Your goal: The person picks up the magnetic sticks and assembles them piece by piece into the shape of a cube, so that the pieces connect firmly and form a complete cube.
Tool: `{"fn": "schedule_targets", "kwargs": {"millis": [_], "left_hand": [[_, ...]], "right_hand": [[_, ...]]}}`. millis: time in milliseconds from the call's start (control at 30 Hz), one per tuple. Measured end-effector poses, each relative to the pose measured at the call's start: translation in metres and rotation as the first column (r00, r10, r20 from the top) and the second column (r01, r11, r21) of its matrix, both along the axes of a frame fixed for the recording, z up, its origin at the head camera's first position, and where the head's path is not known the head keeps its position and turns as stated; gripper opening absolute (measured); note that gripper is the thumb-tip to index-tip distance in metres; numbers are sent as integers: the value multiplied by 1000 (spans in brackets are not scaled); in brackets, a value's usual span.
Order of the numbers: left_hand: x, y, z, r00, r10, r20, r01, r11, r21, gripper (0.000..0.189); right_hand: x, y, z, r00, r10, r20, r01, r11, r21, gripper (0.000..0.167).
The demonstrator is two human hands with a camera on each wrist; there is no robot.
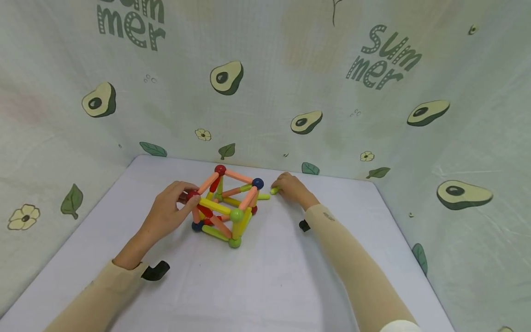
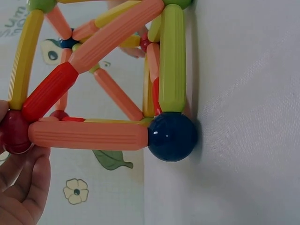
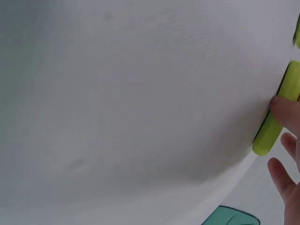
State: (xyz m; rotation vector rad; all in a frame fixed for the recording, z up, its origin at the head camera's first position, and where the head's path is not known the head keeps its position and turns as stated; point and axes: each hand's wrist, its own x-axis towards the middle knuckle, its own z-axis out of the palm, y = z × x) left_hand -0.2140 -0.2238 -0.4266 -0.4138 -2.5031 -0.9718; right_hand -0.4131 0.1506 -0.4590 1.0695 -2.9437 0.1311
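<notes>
A cube-like frame of magnetic building sticks and balls [image 1: 214,205] stands on the table, with red, yellow, salmon and green sticks. My left hand [image 1: 168,208] holds the red ball [image 2: 15,132] at its near-left upper corner between thumb and fingers. Below that corner, a dark blue ball [image 2: 172,137] rests on the tabletop. Right of the frame, my right hand [image 1: 292,189] pinches a yellow-green stick [image 3: 273,125], the thumb pressed along its side. A second yellow-green stick [image 1: 263,197] lies between that one and the frame, partly cut off in the right wrist view.
White cloth covers the table [image 1: 257,286]. Behind it and at both sides hangs a pale curtain [image 1: 265,115] printed with avocados and leaves. Dark wrist-camera mounts [image 1: 156,271] stick out from both sleeves.
</notes>
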Motion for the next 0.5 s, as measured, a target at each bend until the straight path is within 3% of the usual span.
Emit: {"fn": "schedule_targets", "kwargs": {"millis": [133, 267, 367, 500], "left_hand": [[-1, -1, -1, 1000, -7, 0, 7, 1000, -4, 28], [0, -2, -1, 1000, -14, -8, 14, 1000, -12, 27], [0, -4, -1, 1000, -18, -20, 18, 999, -30, 27], [-1, -5, 0, 999, -29, -30, 28, 998, -55, 29]], "right_hand": [[4, 7, 4, 999, 4, 52, -3, 1000, -14, 26], [11, 11, 16, 998, -4, 64, 8, 998, -59, 29], [18, 11, 35, 1000, 5, 0, -5, 993, -116, 30], [35, 2, 70, 993, 50, -103, -72, 973, -221, 31]]}}
